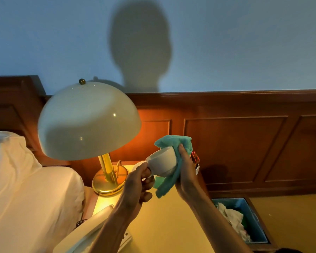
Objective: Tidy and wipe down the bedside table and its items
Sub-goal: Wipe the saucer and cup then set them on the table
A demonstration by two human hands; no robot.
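Nearest you, a white telephone (91, 232) lies on the bedside table (171, 225); no writing on it is legible. Above the table, your left hand (137, 185) pinches the white cup (162, 161) by its handle, and your right hand (187, 170) presses a teal cloth (173, 145) against its rim. Behind stands the lit brass lamp (88, 121).

The room was dim. A lit lamp (89, 123) at centre left cast warm orange light onto the wood panelling (233, 143) and the tabletop (171, 216) below it. A head-shaped shadow (140, 50) fell on the bluish wall (244, 42) at upper centre. Small glare spots marked the lampshade. Straight lines bowed near the frame edges. Detail was soft throughout.
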